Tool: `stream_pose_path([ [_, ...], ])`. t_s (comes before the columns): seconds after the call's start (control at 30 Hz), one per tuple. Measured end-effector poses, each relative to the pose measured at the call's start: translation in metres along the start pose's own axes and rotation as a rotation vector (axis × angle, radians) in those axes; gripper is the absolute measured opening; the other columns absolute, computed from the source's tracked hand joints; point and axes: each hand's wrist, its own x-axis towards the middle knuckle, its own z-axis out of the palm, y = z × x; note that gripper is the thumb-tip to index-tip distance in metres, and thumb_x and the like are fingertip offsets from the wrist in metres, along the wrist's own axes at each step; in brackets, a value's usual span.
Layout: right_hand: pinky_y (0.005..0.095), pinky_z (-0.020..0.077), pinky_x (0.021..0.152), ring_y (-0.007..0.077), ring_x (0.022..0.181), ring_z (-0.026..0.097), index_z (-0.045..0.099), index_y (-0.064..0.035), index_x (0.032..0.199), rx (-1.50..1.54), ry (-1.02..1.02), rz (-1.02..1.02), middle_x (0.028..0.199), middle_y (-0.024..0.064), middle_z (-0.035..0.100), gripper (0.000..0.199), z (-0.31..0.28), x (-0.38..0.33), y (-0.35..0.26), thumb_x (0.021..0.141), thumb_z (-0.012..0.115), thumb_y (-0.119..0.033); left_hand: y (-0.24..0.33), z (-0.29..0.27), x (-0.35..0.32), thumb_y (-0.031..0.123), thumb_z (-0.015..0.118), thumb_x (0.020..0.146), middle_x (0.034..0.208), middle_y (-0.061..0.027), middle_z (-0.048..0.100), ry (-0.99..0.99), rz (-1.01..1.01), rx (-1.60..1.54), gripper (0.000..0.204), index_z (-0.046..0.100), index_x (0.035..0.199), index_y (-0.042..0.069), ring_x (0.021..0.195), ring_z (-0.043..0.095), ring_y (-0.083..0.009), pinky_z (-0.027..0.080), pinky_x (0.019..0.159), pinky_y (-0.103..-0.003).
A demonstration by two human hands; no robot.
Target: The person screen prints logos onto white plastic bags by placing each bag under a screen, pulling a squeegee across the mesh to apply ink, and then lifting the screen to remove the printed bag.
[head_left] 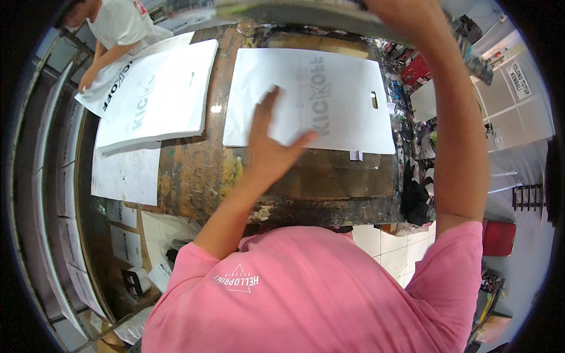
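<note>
A white flat bag (pixel 353 76) with a cut-out handle hole lies on the worn printing table (pixel 194 176), its grey lettering faint. Over the bag's left part my left hand (pixel 273 132) is open, thumb and fingers spread and slightly smeared by motion; whether it touches the bag I cannot tell. My right hand (pixel 397 9) is raised to the top edge of the picture, beside a long blurred grey frame (pixel 294 13). Its fingers are cut off and blurred, so its grip is hidden.
Left of the bag rests a thick stack of similar white bags (pixel 168 88). Another person (pixel 120 32) at the far left has a hand at a printed bag. A rack (pixel 56 176) lines the left side; cluttered supplies (pixel 415 73) border the table's right end.
</note>
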Motion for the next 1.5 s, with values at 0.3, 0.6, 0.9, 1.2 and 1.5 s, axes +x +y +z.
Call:
stream_pose_path([
  [0.3,0.0489,0.0503,0.088,0.0382,0.101,0.064,0.064,-0.0079,0.117,0.214,-0.568,-0.328,0.105,0.0188,0.067,0.031,0.119,-0.135,0.089,0.089,0.068,-0.022,0.009,-0.082,-0.064,0.088,0.035,0.086,0.144,-0.0268,0.048,0.184,-0.804,-1.177,0.112,0.029,0.151,-0.004,0.131,0.052,-0.0378,0.042,0.111,-0.052],
  [0.6,0.0476,0.0545,0.082,0.0338,0.101,0.064,0.061,-0.0196,0.127,0.084,-0.152,-0.326,0.104,0.0091,0.066,0.036,0.311,0.008,0.173,0.092,0.066,-0.026,-0.062,-0.055,-0.11,0.086,0.028,0.09,0.133,-0.0263,0.052,0.224,-1.024,-1.092,0.11,0.028,0.147,-0.008,0.122,0.056,-0.0363,0.044,0.109,-0.051],
  [0.9,0.0464,0.0555,0.074,0.0313,0.095,0.067,0.066,-0.0158,0.111,-0.127,-0.092,-0.315,0.095,0.0089,0.066,0.034,0.391,0.074,0.192,0.094,0.062,-0.045,-0.068,-0.051,-0.117,0.086,0.026,0.089,0.129,-0.0265,0.058,0.352,-1.093,-1.051,0.108,0.04,0.137,-0.009,0.117,0.061,-0.0355,0.05,0.102,-0.049],
  [1.2,0.045,0.0555,0.071,0.0308,0.091,0.065,0.065,-0.0144,0.105,-0.038,-0.201,-0.312,0.095,0.0086,0.063,0.03,0.318,-0.069,0.143,0.088,0.07,-0.038,-0.07,-0.051,-0.116,0.091,0.027,0.085,0.121,-0.0245,0.06,0.375,-1.043,-1.138,0.111,0.046,0.128,-0.009,0.115,0.061,-0.0353,0.048,0.104,-0.052],
  [1.5,0.0424,0.0552,0.069,0.0309,0.086,0.063,0.061,-0.0094,0.103,0.09,-0.397,-0.257,0.09,0.0111,0.06,0.036,0.214,-0.217,0.084,0.08,0.078,-0.032,-0.064,-0.052,-0.114,0.09,0.028,0.086,0.131,-0.0277,0.054,0.259,-0.929,-1.131,0.114,0.034,0.14,-0.01,0.125,0.055,-0.0392,0.042,0.111,-0.055],
])
